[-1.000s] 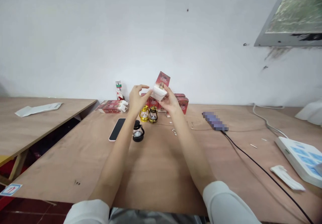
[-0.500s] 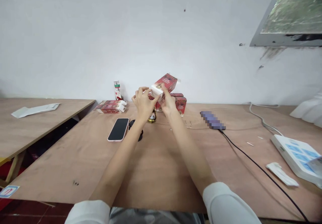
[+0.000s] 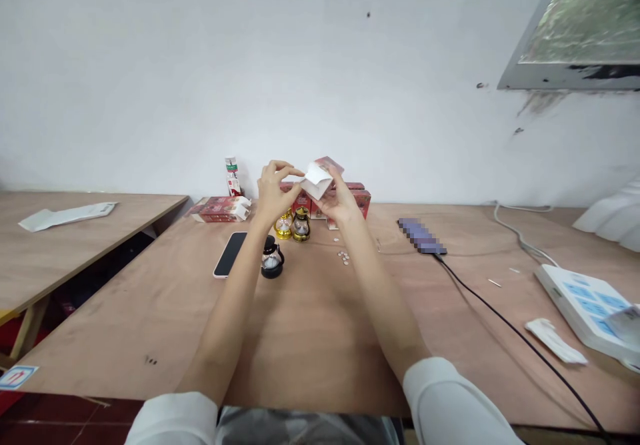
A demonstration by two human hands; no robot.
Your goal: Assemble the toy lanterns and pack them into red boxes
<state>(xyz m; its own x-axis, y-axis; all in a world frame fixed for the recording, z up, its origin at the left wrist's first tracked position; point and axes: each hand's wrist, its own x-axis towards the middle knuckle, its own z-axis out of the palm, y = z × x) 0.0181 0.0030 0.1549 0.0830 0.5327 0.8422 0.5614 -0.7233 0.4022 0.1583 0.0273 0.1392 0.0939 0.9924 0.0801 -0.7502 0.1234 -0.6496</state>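
Note:
Above the far part of the table I hold a small red cardboard box point(image 3: 318, 178), tilted, with its white end flap turned towards me. My right hand point(image 3: 343, 199) is closed around the box from the right. The thumb and index finger of my left hand point(image 3: 277, 191) pinch at the flap's left edge; the other fingers are raised. Below the hands stand a gold mini lantern point(image 3: 283, 226) and a bronze mini lantern point(image 3: 301, 226). Nearer to me, by my left forearm, is a black mini lantern point(image 3: 271, 259). Several small round discs point(image 3: 343, 257) lie near my right wrist.
More red boxes point(image 3: 361, 203) stand behind my hands, and one lies open point(image 3: 223, 209) at left before a small bottle point(image 3: 233, 177). A pink-edged phone point(image 3: 230, 253) is partly behind my left arm. At right are a cabled phone point(image 3: 423, 236), a white power strip point(image 3: 587, 305) and crumpled tissue point(image 3: 555, 341).
The held box has come down slightly and turned its end towards me, with the white flap now opened out. My left hand has shifted slightly left, uncovering the lanterns.

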